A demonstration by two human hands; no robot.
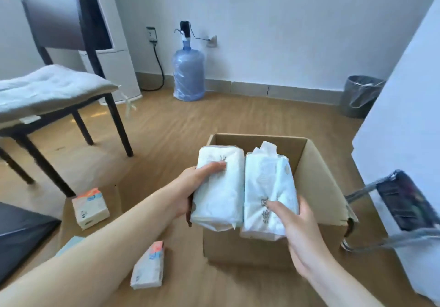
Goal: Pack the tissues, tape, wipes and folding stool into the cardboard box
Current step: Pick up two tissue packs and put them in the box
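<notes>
An open cardboard box (316,178) stands on the wooden floor in front of me. My left hand (195,187) grips a white tissue pack (217,194) over the box's left side. My right hand (302,230) grips a second white tissue pack (269,187), open at its far end, right beside the first. Both packs are held side by side above the box opening. Two smaller tissue packs with orange tops lie on the floor, one at the left (90,207) and one near me (148,266). The folding stool (404,202), metal-framed with a dark seat, leans at the right.
A dark-legged chair (47,97) with a grey cushion stands at the left. A blue water jug (189,73) and a grey bin (359,96) stand by the far wall. A white wall corner (404,116) rises at the right. A dark object (21,233) lies at the lower left.
</notes>
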